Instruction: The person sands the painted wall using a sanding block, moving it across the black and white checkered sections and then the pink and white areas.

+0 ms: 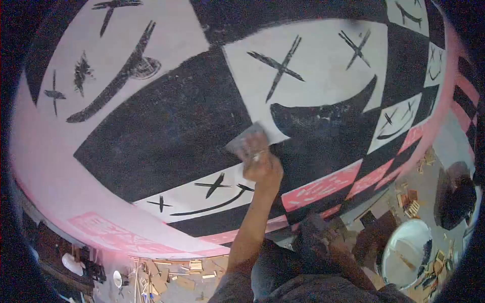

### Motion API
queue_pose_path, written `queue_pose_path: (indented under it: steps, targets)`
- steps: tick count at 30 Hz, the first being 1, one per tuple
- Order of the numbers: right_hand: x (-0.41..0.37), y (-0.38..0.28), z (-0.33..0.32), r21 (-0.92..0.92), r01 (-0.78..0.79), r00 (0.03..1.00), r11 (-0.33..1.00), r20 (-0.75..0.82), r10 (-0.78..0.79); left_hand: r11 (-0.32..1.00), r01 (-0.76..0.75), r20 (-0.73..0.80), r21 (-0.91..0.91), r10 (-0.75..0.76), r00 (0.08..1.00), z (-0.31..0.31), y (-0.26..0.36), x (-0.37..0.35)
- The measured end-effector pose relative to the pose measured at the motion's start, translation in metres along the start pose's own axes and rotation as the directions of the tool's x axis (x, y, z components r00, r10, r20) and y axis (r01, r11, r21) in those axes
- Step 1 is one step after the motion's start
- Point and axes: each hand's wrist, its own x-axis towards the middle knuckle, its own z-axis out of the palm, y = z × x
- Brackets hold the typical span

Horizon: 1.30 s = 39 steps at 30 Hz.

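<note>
My right hand (262, 164) reaches up to a large curved surface painted in black and white checks (177, 106). Its fingers are closed round a flat greyish sheet (248, 141), blurred by motion, that lies against the paint near a corner between black and white squares. White squares carry black X eyes and curved smiles; one big smiling face (328, 70) is just above the hand, and a smaller face (207, 194) is below and left of it. My left hand (341, 245) hangs low at my side, dim, its fingers unclear.
Pink bands (323, 184) run along the lower edge of the painted surface. At the lower right a white bucket (406, 252) with a stick inside stands on a floor strewn with wood scraps (187, 283). A small white cup (117, 279) stands lower left.
</note>
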Motion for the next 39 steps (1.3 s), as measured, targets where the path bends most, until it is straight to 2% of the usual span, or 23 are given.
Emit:
queue_pose_path:
  steps: [3,6,8,9,11,12,14,16,17,18,20,22,24,25,27,28,30,32,33,35,36,37,39]
  targets:
    - [-0.025,0.022,0.020,-0.095,-0.022,0.999,0.995,0.024,0.024,0.943,-0.214,0.221,-0.254,0.272,0.937,0.005,0.030,-0.005]
    - [-0.027,0.008,-0.002,-0.180,-0.167,0.985,0.969,0.022,0.173,0.908,-0.241,0.273,-0.343,0.342,0.899,0.011,0.048,-0.024]
    - [-0.011,-0.032,-0.053,-0.195,-0.365,0.928,0.911,0.003,0.372,0.888,-0.138,0.315,-0.438,0.296,0.902,0.015,0.056,-0.045]
    - [-0.016,-0.030,-0.053,-0.154,-0.360,0.933,0.920,-0.034,0.359,0.872,-0.084,0.340,-0.482,0.274,0.899,0.015,0.061,-0.058]
    - [-0.025,-0.018,-0.043,-0.076,-0.344,0.935,0.936,-0.114,0.335,0.610,0.359,0.511,-0.707,0.089,0.855,0.013,0.077,-0.086]
    - [-0.028,-0.015,-0.045,0.019,-0.314,0.926,0.949,-0.216,0.311,0.400,0.553,0.616,-0.731,0.038,0.787,0.010,0.086,-0.101]
    - [-0.030,-0.015,-0.055,0.185,-0.214,0.864,0.959,-0.421,0.275,0.026,0.766,0.762,-0.642,-0.080,0.642,0.002,0.099,-0.131]
    - [-0.032,-0.025,-0.065,0.143,-0.224,0.793,0.964,-0.548,0.266,-0.419,0.801,0.904,-0.428,-0.187,0.385,-0.019,0.117,-0.154]
    - [-0.034,-0.027,-0.070,0.120,-0.227,0.752,0.966,-0.609,0.252,-0.263,0.827,0.867,-0.497,-0.169,0.468,-0.027,0.124,-0.169]
    - [-0.038,-0.024,-0.068,0.288,-0.209,0.737,0.935,-0.582,0.344,-0.102,0.822,0.826,-0.560,-0.139,0.546,-0.042,0.130,-0.178]
    - [-0.044,-0.025,-0.070,0.236,-0.298,0.700,0.925,-0.604,0.380,-0.569,0.792,0.974,-0.222,-0.092,0.207,-0.064,0.148,-0.180]
    - [-0.048,-0.026,-0.069,0.306,-0.322,0.663,0.896,-0.603,0.444,-0.467,0.881,0.997,-0.077,-0.054,0.059,-0.067,0.155,-0.205]
    - [-0.051,-0.020,-0.057,0.400,-0.287,0.661,0.870,-0.575,0.483,-0.185,0.981,0.992,-0.059,-0.124,0.036,-0.074,0.163,-0.221]
    - [-0.053,-0.016,-0.049,0.403,-0.280,0.678,0.871,-0.560,0.477,0.054,0.995,0.977,-0.088,-0.189,0.097,-0.079,0.167,-0.229]
    - [-0.064,-0.014,-0.038,0.153,-0.321,0.787,0.935,-0.506,0.353,0.214,0.973,0.953,-0.086,-0.266,0.143,-0.098,0.176,-0.229]
    - [-0.067,-0.019,-0.040,-0.020,-0.314,0.843,0.949,-0.466,0.269,0.135,0.988,0.951,-0.076,-0.287,0.112,-0.110,0.180,-0.230]
    - [-0.073,0.020,0.018,0.474,-0.496,0.742,0.727,-0.203,0.639,0.064,0.990,0.939,-0.128,-0.313,0.142,-0.113,0.183,-0.249]
    - [-0.071,0.026,0.023,0.362,-0.639,0.713,0.678,-0.052,0.699,0.087,0.963,0.908,-0.256,-0.322,0.270,-0.096,0.179,-0.278]
    - [-0.069,-0.009,-0.007,0.031,-0.647,0.759,0.762,-0.071,0.647,0.096,0.972,0.930,-0.212,-0.287,0.231,-0.095,0.178,-0.275]
    - [-0.063,-0.010,-0.006,-0.185,-0.593,0.805,0.783,-0.148,0.575,0.121,0.985,0.964,-0.123,-0.221,0.148,-0.099,0.178,-0.264]
    - [-0.065,0.008,0.022,-0.064,-0.587,0.795,0.807,-0.229,0.561,0.463,0.865,0.949,-0.192,-0.137,0.284,-0.060,0.158,-0.316]
    - [-0.064,0.021,0.039,0.054,-0.565,0.776,0.823,-0.305,0.553,0.448,0.861,0.935,-0.243,-0.128,0.330,-0.053,0.152,-0.330]
    - [-0.051,0.039,0.033,0.284,-0.489,0.781,0.825,-0.279,0.559,0.375,0.876,0.919,-0.303,-0.127,0.373,-0.040,0.145,-0.341]
